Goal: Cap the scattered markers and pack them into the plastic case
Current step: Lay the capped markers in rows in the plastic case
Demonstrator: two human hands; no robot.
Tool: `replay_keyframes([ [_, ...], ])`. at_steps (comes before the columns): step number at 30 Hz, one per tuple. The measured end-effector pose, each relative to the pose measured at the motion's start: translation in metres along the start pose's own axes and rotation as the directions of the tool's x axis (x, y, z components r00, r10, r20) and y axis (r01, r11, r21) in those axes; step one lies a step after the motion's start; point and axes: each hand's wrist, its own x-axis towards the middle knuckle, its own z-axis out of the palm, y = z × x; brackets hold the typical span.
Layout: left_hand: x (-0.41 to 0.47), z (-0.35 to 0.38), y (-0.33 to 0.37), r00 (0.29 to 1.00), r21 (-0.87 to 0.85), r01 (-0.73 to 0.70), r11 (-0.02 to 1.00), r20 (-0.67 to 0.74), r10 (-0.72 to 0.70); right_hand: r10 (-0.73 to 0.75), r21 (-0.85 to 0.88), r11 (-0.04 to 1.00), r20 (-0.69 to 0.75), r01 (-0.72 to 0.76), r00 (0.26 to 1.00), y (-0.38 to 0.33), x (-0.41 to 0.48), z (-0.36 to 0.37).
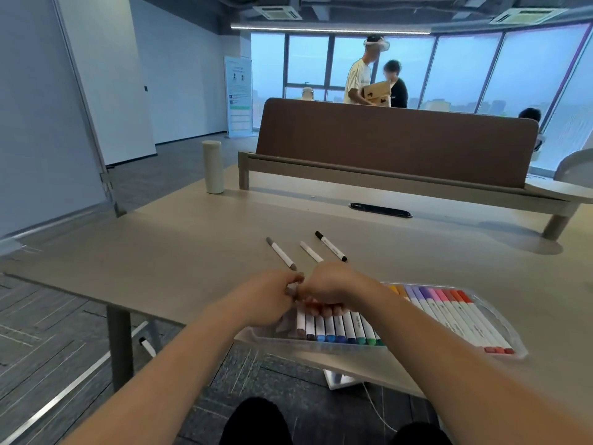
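Pinched grey marker [292, 289] in curled left hand [269, 298], right between both hands, over the case's left end. Spotted three loose markers [311, 252] on desk [192, 239] just beyond the hands, apparently capped. Found right hand [335, 287] curled against the left one; couldn't tell what it gripped, fingers tucked under. Found plastic case [500, 319] below and right of the hands, nearly full, left corner right at the desk's near edge. Risks judged: cap pushed on crooked, not seated; case nudged by a forearm, tipped off the edge, markers spilled.
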Motion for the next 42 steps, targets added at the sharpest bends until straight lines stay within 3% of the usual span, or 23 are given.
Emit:
replay_keyframes([
  [8, -0.001, -0.001, -0.009, 0.994, 0.127, -0.059, 0.99, 0.104, 0.046, -0.033, -0.115, 0.993, -0.074, 0.025, 0.997, 0.011, 0.009, -0.003],
  [14, -0.003, -0.002, -0.011, 0.981, 0.011, -0.131, 0.991, 0.147, 0.128, -0.032, -0.143, 0.989, -0.036, 0.026, 0.999, 0.011, 0.013, -0.005],
  [20, -0.001, -0.001, -0.013, 0.978, 0.041, -0.164, 0.986, 0.138, 0.157, -0.016, -0.227, 0.974, -0.012, 0.013, 1.0, 0.01, 0.018, -0.005],
  [26, 0.001, -0.002, -0.015, 0.985, 0.027, -0.096, 0.995, 0.144, 0.091, -0.025, -0.24, 0.971, 0.001, 0.024, 1.0, 0.01, 0.019, -0.007],
  [28, 0.002, -0.007, -0.014, 0.987, -0.053, -0.069, 0.996, 0.139, 0.076, -0.027, -0.236, 0.971, 0.025, 0.032, 0.999, 0.01, 0.02, -0.01],
  [31, 0.005, -0.017, -0.013, 1.0, -0.174, -0.008, 0.985, 0.011, 0.01, -0.03, -0.202, 0.979, 0.028, 0.035, 0.999, 0.01, 0.029, -0.018],
  [35, 0.015, -0.027, -0.023, 0.951, -0.222, 0.049, 0.974, -0.287, -0.114, -0.081, -0.24, 0.97, -0.168, 0.039, 0.982, 0.004, 0.059, -0.023],
  [38, 0.026, -0.033, -0.033, 0.926, -0.333, 0.104, 0.937, -0.312, -0.213, -0.147, -0.322, 0.945, -0.288, 0.049, 0.946, -0.007, 0.085, -0.021],
  [42, 0.039, -0.04, -0.044, 0.908, -0.39, 0.124, 0.913, -0.326, -0.263, -0.136, -0.396, 0.918, -0.328, -0.005, 0.935, -0.025, 0.111, -0.02],
])
